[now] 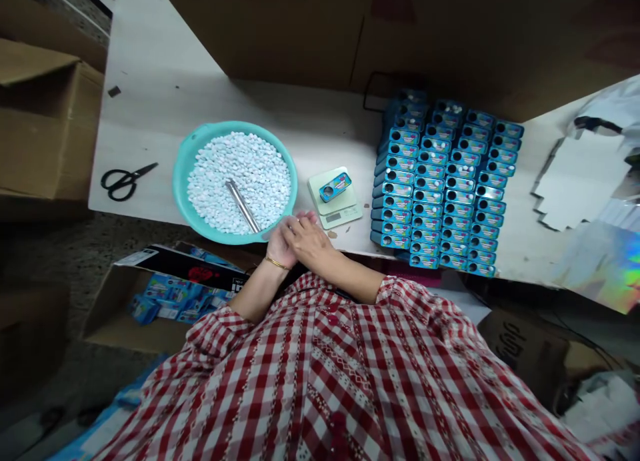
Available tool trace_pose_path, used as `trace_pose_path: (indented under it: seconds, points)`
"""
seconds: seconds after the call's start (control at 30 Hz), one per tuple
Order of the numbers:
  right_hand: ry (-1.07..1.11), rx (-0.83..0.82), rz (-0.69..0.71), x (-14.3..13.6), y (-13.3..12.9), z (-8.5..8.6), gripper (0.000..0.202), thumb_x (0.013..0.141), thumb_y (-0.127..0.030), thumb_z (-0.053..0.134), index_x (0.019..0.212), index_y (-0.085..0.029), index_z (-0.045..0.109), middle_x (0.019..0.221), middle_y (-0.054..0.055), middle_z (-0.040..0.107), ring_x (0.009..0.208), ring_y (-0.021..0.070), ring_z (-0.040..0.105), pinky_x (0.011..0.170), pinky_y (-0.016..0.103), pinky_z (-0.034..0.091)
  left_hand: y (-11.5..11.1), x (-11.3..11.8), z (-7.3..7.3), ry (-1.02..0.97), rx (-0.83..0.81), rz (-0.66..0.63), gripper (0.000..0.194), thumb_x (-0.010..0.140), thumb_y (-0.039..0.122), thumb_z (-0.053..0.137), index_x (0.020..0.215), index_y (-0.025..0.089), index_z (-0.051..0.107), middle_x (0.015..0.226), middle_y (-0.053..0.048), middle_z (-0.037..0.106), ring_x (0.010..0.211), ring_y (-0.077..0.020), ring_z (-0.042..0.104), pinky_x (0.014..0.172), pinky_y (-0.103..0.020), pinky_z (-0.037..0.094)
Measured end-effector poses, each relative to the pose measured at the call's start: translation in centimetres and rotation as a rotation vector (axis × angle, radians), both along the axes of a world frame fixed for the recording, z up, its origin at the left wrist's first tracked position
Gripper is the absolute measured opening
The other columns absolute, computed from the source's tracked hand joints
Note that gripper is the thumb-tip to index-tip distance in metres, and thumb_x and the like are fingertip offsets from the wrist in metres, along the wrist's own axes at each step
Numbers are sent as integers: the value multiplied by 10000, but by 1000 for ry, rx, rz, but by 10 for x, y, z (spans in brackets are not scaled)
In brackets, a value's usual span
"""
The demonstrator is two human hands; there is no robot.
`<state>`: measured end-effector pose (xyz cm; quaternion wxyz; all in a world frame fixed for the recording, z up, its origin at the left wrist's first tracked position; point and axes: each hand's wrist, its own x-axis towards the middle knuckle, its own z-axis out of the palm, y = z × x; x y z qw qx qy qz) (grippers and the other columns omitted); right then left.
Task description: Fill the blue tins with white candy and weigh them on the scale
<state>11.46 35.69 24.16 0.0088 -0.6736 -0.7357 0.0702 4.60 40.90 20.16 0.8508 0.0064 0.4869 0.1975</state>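
Note:
My left hand (281, 245), with a gold bangle at the wrist, meets my right hand (309, 241) at the table's front edge. The right fingers are closed over the left hand, which is partly hidden and blurred; no object shows between them. Just left is a turquoise basin (183, 204) of small white pieces (220, 161), with a metal tube (243, 206) lying in it. Behind the hands, a pale green scale (345, 213) bears one blue tin (335, 186) with a round dark opening. Many similar tins (431, 198) stand in rows on the right.
Black scissors (125, 181) lie at the table's left. A large cardboard box (300, 34) covers the back. An open carton (125, 318) of blue packs is below the front edge. White jagged-edged sheets (583, 178) and shiny plastic (607, 248) are at the right.

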Motion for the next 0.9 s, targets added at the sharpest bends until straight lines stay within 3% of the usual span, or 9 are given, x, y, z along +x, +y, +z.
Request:
trace_pose_path:
  seconds: [0.1,0.2,0.3,0.4,0.5,0.6,0.9]
  points:
    - [129,-45,-24,6,0,-8,306,877,-129,467,1147,-67,598,1071,117,660,934,227,614,771,343,542,0,-1,-4,-72,-10,-7,371,944,281,289,994,137,627,948,-99,687,1022,-181,618,947,-336,466]
    - [191,-87,-3,30,1,-7,253,884,-126,448,1043,-87,641,1046,111,651,962,230,586,747,318,531,7,9,-3,-111,-67,-25,361,927,266,332,1099,86,593,965,-113,675,980,-178,632,937,-331,470]
    - [214,-106,-11,57,6,-6,217,881,-121,470,989,-99,657,1004,105,653,961,202,584,770,284,507,12,28,2,-100,-92,-2,294,909,197,387,1051,60,606,816,-79,671,802,-136,652,850,-258,500]
    - [394,-57,-91,82,12,-11,191,864,-104,496,930,-131,673,936,67,660,900,148,596,796,242,479,13,45,5,-105,-85,45,246,896,121,387,947,64,620,656,-35,629,632,-106,621,774,-232,516]
    - [596,45,-238,104,16,-22,197,829,-88,513,895,-157,684,906,46,666,871,138,598,815,252,461,15,51,2,-122,-54,40,232,879,106,394,910,68,621,666,-61,642,657,-130,639,751,-264,535]
    - [553,9,-290,117,21,-31,194,817,-116,519,894,-157,692,924,66,665,873,164,593,804,276,451,17,49,-5,-92,-35,14,217,860,122,429,938,66,624,725,-99,663,730,-159,663,742,-282,547]
    - [425,-52,-247,120,26,-37,235,841,-132,504,974,-152,696,1011,88,675,958,203,583,860,306,435,18,38,-15,-48,-40,36,215,868,127,423,848,55,624,753,-119,658,739,-158,660,740,-267,546]
